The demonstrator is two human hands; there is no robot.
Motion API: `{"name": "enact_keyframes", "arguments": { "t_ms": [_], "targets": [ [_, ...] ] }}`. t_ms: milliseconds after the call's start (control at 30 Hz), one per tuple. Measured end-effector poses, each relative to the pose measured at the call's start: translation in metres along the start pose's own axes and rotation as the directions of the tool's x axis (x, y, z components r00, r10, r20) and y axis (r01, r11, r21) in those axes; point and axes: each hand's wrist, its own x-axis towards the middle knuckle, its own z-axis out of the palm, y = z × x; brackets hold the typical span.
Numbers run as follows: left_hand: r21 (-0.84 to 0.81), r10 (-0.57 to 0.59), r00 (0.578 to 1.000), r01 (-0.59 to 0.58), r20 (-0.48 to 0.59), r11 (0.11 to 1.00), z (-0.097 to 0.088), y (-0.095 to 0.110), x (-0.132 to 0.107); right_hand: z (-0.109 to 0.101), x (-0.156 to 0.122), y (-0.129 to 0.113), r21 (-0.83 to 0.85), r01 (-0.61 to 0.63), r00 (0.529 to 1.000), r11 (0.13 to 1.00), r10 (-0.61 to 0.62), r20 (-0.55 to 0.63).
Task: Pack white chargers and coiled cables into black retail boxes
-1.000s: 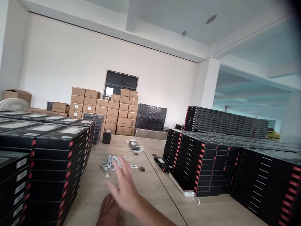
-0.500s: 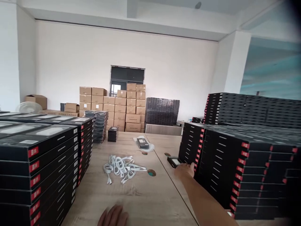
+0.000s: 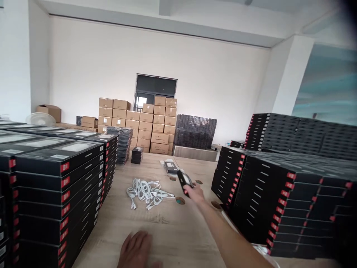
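Observation:
A flat black box (image 3: 184, 179) with a pale window on top is gripped by its near end in my right hand (image 3: 196, 193), held tilted above the wooden table (image 3: 167, 234). My left hand (image 3: 136, 248) rests near the table's front edge, fingers stretched out and slightly blurred, with nothing in it. Between the hands and a little left lies a loose pile of white cables (image 3: 146, 192). Another black box (image 3: 170, 167) lies beyond my right hand on a white sheet of plastic or paper.
Tall stacks of black boxes with red labels stand along the left (image 3: 80, 186) and right (image 3: 259, 193) sides. A small black stack (image 3: 137, 155) sits at the far edge. Round holes (image 3: 180, 201) pierce the tabletop. Brown cartons (image 3: 145, 126) are piled behind.
My right hand has lifted the black box from beside the right stacks and carried it left over the table. My left hand stays near the front edge. The view has shifted slightly.

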Motion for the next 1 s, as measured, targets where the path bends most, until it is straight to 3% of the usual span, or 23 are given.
{"name": "enact_keyframes", "arguments": {
  "t_ms": [67,100,167,233,300,400,433,500,533,667,733,800,833,900,1000],
  "targets": [
    [-0.252,-0.028,0.996,0.005,-0.085,0.968,-0.005,0.000,-0.004,0.000,-0.051,-0.014,0.057,0.166,0.986,0.985,-0.165,-0.021],
    [-0.424,-0.060,0.991,0.005,-0.116,0.906,-0.009,0.001,-0.005,0.003,-0.081,-0.019,0.084,0.270,0.963,0.959,-0.268,-0.039],
    [-0.763,-0.145,0.980,-0.010,-0.135,0.646,-0.019,0.003,-0.008,0.013,-0.140,-0.022,0.174,0.565,0.825,0.807,-0.544,-0.156],
    [-0.947,-0.225,0.968,-0.038,-0.114,0.318,-0.033,0.008,-0.010,0.025,-0.192,-0.021,0.209,0.683,0.730,0.700,-0.658,-0.182],
    [-0.989,-0.292,0.950,-0.073,-0.108,0.127,-0.047,0.014,-0.014,0.033,-0.227,-0.017,0.334,0.679,0.720,0.654,-0.683,-0.127],
    [-0.993,-0.269,0.956,-0.112,-0.118,0.039,-0.064,0.021,-0.020,0.034,-0.249,-0.013,0.638,0.433,0.831,0.637,-0.556,-0.009],
    [-0.993,-0.226,0.966,-0.118,-0.122,0.033,-0.067,0.023,-0.022,0.032,-0.251,-0.013,0.724,0.333,0.844,0.604,-0.533,0.057],
    [-0.988,-0.169,0.975,-0.134,-0.145,0.072,-0.069,0.026,-0.024,0.027,-0.250,-0.013,0.819,0.210,0.815,0.535,-0.558,0.155],
    [-0.981,-0.168,0.971,-0.153,-0.172,0.120,-0.067,0.028,-0.024,0.025,-0.249,-0.013,0.829,0.211,0.801,0.518,-0.577,0.158],
    [-0.913,-0.217,0.922,-0.238,-0.319,0.332,-0.061,0.036,-0.023,0.028,-0.248,-0.010,0.657,0.443,0.815,0.611,-0.579,-0.010],
    [-0.883,-0.248,0.899,-0.243,-0.360,0.402,-0.064,0.039,-0.025,0.033,-0.250,-0.008,0.551,0.543,0.779,0.634,-0.625,-0.049],
    [-0.839,-0.273,0.875,-0.229,-0.399,0.493,-0.072,0.040,-0.028,0.036,-0.252,-0.007,0.549,0.588,0.726,0.594,-0.687,-0.033],
    [-0.801,-0.259,0.869,-0.224,-0.422,0.555,-0.077,0.040,-0.030,0.035,-0.253,-0.006,0.593,0.570,0.713,0.569,-0.701,-0.012],
    [-0.661,-0.151,0.864,-0.245,-0.481,0.709,-0.085,0.039,-0.034,0.030,-0.253,-0.006,0.730,0.439,0.734,0.524,-0.677,0.045],
    [-0.297,0.149,0.839,-0.343,-0.522,0.891,-0.089,0.040,-0.040,0.016,-0.248,-0.008,0.870,0.186,0.803,0.457,-0.581,0.133]
  ]
}}
